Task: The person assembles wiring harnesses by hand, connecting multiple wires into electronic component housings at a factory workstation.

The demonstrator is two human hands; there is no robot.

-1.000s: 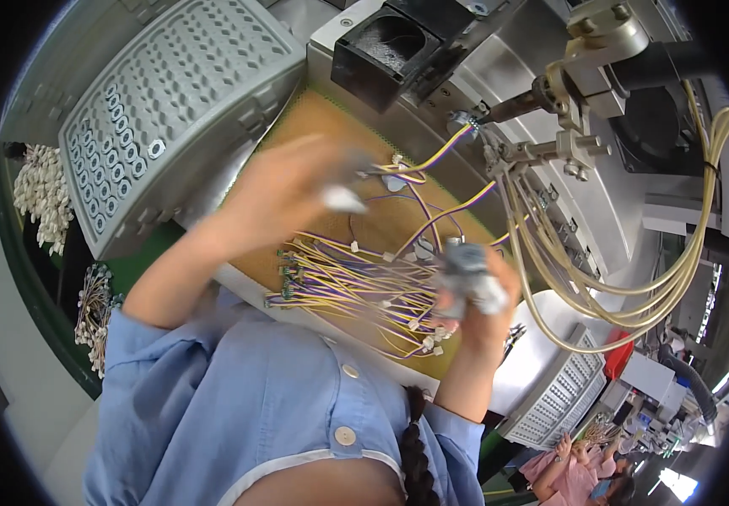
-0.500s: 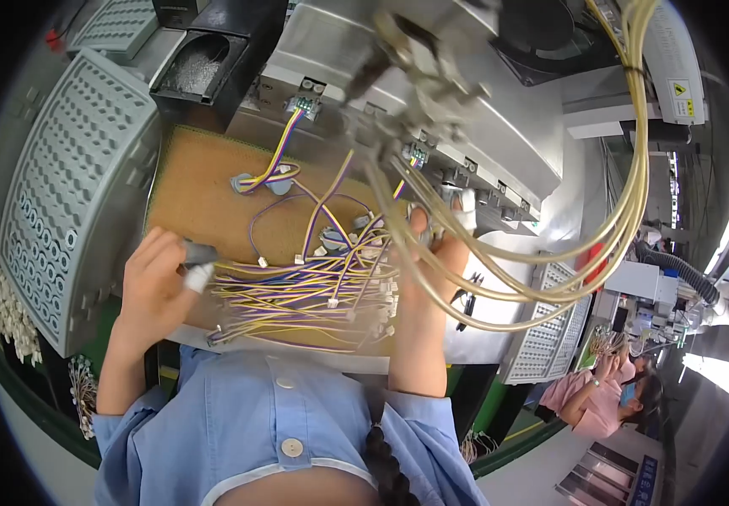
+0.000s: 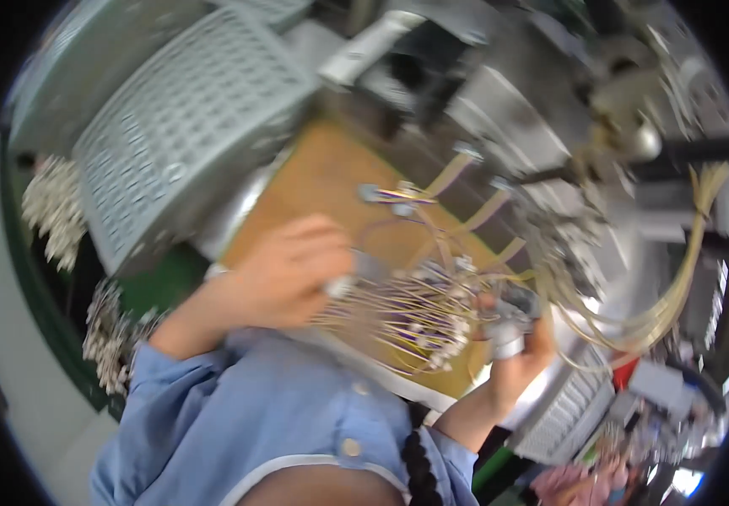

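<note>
The picture is smeared by motion. My left hand (image 3: 284, 274) hovers at the left end of a bundle of purple, yellow and white wires (image 3: 386, 312), a grey cover on its forefinger and a white one on its thumb. Its fingers are bent, thumb and forefinger apart, with nothing visible between them. At the bundle's right end, my right hand (image 3: 521, 358), with a white thumb cover, closes round a small dark grey part (image 3: 518, 302); blur hides its kind. White connectors (image 3: 445, 350) tip the wires. Small round grey parts (image 3: 369, 193) with wires lie farther up the brown mat (image 3: 297, 181).
A grey perforated tray (image 3: 204, 110) stands at the left, above white connector bunches (image 3: 54, 207). Metal machinery (image 3: 508, 110) lines the far side. Clear yellowish tubes (image 3: 660, 316) loop down at the right, near another perforated tray (image 3: 563, 417). A person in pink (image 3: 580, 485) is farther off.
The whole view has turned and shifted. My right hand has come back from the metal fixture to the wires' right end, with a grey part in it. The left hand stays by the wires' left end.
</note>
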